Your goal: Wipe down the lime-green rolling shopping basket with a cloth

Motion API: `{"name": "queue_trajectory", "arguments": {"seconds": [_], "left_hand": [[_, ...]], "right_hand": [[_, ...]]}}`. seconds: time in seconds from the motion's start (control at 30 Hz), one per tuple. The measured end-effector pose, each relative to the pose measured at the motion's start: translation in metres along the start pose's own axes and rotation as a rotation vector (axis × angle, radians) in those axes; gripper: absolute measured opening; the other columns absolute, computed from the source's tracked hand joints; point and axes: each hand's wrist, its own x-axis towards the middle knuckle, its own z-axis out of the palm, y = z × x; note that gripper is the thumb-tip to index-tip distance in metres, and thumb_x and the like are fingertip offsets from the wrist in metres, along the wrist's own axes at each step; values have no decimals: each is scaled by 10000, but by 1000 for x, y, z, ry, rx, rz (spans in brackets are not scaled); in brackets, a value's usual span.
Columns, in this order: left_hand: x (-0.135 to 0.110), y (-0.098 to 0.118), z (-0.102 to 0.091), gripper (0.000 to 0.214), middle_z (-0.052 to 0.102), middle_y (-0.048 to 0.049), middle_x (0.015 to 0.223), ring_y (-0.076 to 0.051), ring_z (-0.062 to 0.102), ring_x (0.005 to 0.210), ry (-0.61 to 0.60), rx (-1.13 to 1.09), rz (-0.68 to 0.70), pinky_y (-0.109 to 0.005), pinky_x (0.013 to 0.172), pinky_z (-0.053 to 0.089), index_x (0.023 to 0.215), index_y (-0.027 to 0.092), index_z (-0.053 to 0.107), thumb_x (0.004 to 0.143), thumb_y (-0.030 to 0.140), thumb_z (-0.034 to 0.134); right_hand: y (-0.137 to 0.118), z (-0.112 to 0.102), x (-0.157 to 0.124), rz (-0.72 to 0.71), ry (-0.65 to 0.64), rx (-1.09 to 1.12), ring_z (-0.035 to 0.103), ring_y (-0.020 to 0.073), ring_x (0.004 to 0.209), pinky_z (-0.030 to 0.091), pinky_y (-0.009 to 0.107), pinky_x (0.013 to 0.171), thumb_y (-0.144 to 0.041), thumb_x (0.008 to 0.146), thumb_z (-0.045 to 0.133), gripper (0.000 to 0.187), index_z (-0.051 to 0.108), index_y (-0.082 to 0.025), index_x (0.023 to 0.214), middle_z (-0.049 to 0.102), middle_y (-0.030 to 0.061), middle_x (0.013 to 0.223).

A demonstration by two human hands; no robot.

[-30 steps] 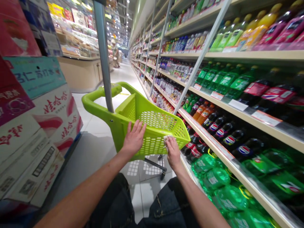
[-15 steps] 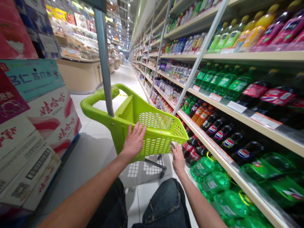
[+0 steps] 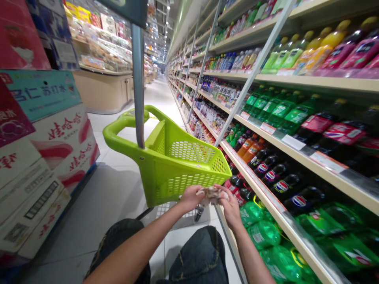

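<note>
Now the crumpled whitish cloth (image 3: 212, 193) is being pinched by the fingers of the left hand (image 3: 189, 198) and right hand (image 3: 233, 210), just beside the green shopping-cart basket (image 3: 155, 177). The left hand has been taken off the basket's rim, so attention seems to be shifted to the cloth itself. Farther out, dark cola is held in Pepsi bottles (image 3: 282, 185) at right, while printed cartons (image 3: 60, 138) are stacked at left, contents hidden.

Hands (image 3: 190, 198) close together, fingers (image 3: 222, 193) pinched, forearms (image 3: 142, 242) angled inward, knees (image 3: 201, 254) bent
</note>
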Motion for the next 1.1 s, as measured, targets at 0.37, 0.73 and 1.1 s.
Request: {"name": "queue_trajectory", "arguments": {"seconds": [0.37,0.73,1.1], "left_hand": [[-13,2,19,318,628,-21,683,-139,583,649,30,-1155,-450,-240,606,449,751,140,590,598,418,599],[-7,-3,-69,436,406,-90,1341,-221,292,1270,390,741,266,-433,1059,188,1179,152,493,750,153,416],[-7,-7,-96,606,251,-69,1423,-222,144,1325,308,1216,219,-481,1049,167,1333,121,288,739,196,385]], "right_hand": [[29,64,-38,-525,30,-597,231,293,1290,276,529,998,-225,756,502,567,351,-166,1299,285,131,1392],[75,-15,67,-492,509,-636,208,279,1298,207,575,1002,-112,769,357,464,472,-173,1214,310,121,1382],[128,-5,53,-468,532,-681,258,300,1273,236,582,967,-107,752,376,484,483,-206,1214,289,117,1389]]}}
